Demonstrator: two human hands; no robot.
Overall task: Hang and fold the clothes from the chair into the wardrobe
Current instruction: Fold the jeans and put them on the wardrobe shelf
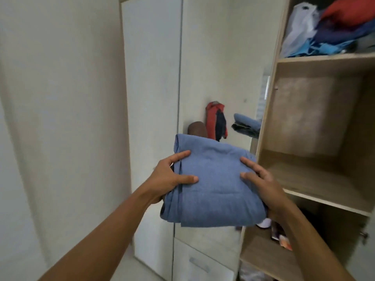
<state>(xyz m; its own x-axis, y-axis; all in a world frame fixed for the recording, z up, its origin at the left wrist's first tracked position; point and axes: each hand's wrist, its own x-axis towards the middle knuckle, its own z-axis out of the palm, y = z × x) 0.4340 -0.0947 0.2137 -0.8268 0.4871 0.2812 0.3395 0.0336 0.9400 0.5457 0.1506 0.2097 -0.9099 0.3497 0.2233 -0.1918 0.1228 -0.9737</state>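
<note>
From the head camera I see both hands holding the folded blue garment in the air, just in front of the open wardrobe, level with its middle compartment. My left hand grips the garment's left edge, thumb on top and fingers curled beneath. My right hand clamps the right edge the same way. The top shelf holds a loose pile: a white plastic bag, a red garment and blue clothes. The lower compartment contains an orange packet, its print too blurred to read.
</note>
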